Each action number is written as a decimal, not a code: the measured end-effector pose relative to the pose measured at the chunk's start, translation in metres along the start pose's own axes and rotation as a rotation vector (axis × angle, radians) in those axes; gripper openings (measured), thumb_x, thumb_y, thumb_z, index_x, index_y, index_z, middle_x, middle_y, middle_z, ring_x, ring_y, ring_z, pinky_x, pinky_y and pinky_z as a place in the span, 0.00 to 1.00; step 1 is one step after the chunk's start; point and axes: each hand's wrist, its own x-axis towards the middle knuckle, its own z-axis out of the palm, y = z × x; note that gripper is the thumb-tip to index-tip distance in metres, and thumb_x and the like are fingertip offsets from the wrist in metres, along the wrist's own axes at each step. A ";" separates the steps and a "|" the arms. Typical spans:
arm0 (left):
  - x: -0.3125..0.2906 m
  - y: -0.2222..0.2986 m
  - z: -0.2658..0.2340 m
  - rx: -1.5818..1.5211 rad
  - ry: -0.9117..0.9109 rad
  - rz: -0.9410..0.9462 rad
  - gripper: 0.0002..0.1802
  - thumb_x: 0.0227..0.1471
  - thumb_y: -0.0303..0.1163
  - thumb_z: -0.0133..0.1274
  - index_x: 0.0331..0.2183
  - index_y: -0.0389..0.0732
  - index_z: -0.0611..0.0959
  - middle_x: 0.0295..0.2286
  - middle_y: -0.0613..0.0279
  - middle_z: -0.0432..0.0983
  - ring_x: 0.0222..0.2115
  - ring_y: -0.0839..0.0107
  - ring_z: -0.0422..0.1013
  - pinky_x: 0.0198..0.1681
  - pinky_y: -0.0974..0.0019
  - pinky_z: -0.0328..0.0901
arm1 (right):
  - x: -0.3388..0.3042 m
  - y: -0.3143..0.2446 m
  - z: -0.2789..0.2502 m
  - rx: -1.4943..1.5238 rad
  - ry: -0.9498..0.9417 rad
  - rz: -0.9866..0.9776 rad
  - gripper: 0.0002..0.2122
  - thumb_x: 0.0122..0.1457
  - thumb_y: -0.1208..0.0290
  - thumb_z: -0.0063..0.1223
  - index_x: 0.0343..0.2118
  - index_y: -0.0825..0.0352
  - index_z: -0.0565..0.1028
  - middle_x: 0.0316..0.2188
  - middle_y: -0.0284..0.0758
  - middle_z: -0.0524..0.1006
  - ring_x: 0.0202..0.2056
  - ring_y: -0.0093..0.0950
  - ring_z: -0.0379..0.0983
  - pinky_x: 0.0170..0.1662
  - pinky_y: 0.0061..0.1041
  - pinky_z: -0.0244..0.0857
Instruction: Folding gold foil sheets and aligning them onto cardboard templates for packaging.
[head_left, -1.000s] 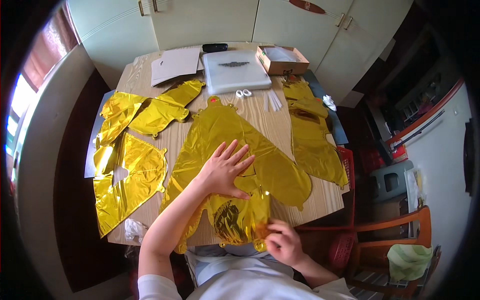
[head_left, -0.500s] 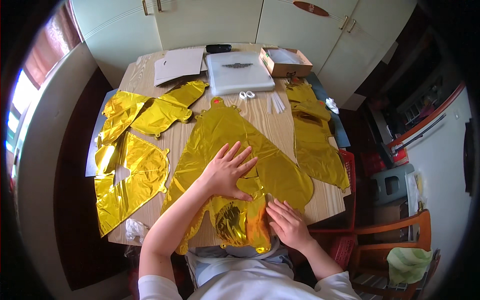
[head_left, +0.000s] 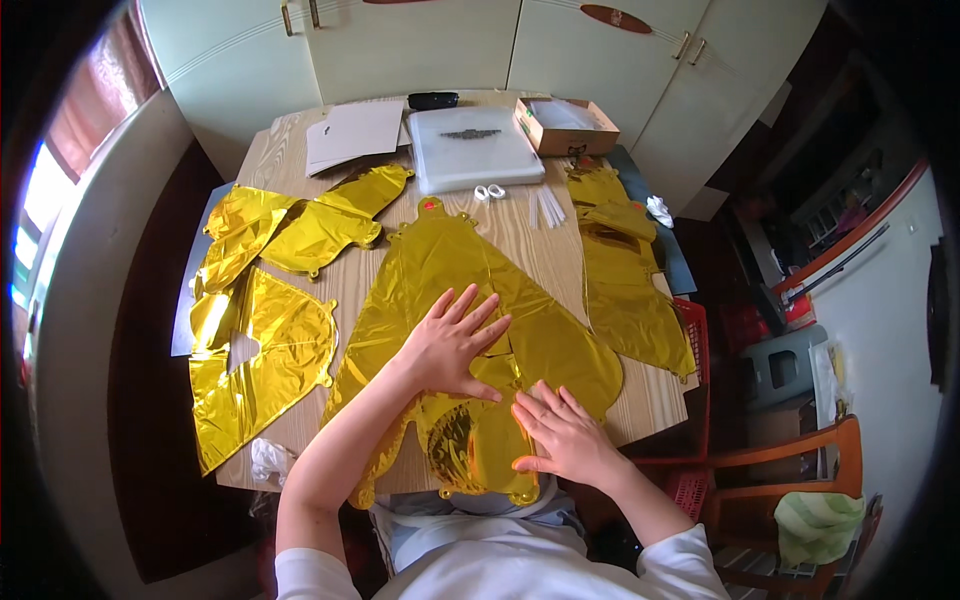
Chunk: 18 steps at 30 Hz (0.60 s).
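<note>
A large flat gold foil balloon [head_left: 540,325] lies in front of me, its lower part reaching the table's near edge. My left hand [head_left: 452,345] rests flat on its middle with the fingers spread. Lower down and to the right, my right hand [head_left: 565,435] lies on the foil near the edge, palm down, thumb apart from the fingers. Neither hand grips anything. The foil between and below the hands is crinkled and shiny, and a small red spot marks the balloon's far tip.
More gold foil balloons lie on the left [head_left: 275,335] and the right [head_left: 630,270]. At the back are grey cards [head_left: 352,138], a stack of clear plastic bags [head_left: 475,160], a cardboard box [head_left: 568,138], white ribbon rolls [head_left: 490,192] and clear strips [head_left: 547,208]. Crumpled white tissue [head_left: 270,460] sits near left.
My right hand has moved up and left over the foil, and its thumb has spread out. The left hand stays in place on the balloon.
</note>
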 end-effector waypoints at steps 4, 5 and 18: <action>0.001 0.002 0.000 0.032 -0.013 0.006 0.63 0.35 0.80 0.45 0.63 0.46 0.60 0.63 0.52 0.52 0.65 0.48 0.43 0.66 0.44 0.38 | 0.008 0.011 0.002 -0.026 -0.048 -0.013 0.46 0.47 0.33 0.50 0.61 0.68 0.62 0.62 0.40 0.61 0.64 0.47 0.50 0.64 0.48 0.46; 0.001 0.003 -0.001 0.042 -0.017 0.009 0.63 0.35 0.80 0.45 0.63 0.45 0.60 0.63 0.52 0.52 0.65 0.48 0.43 0.66 0.44 0.38 | 0.010 0.013 0.002 -0.030 -0.059 -0.015 0.48 0.45 0.31 0.50 0.62 0.67 0.60 0.62 0.41 0.60 0.64 0.49 0.49 0.65 0.48 0.45; 0.004 0.027 -0.002 0.080 -0.137 -0.067 0.74 0.32 0.84 0.42 0.62 0.29 0.55 0.64 0.44 0.45 0.65 0.49 0.41 0.65 0.40 0.37 | 0.015 0.012 0.001 -0.057 -0.131 0.007 0.52 0.42 0.27 0.47 0.62 0.69 0.59 0.65 0.41 0.56 0.67 0.43 0.43 0.66 0.49 0.38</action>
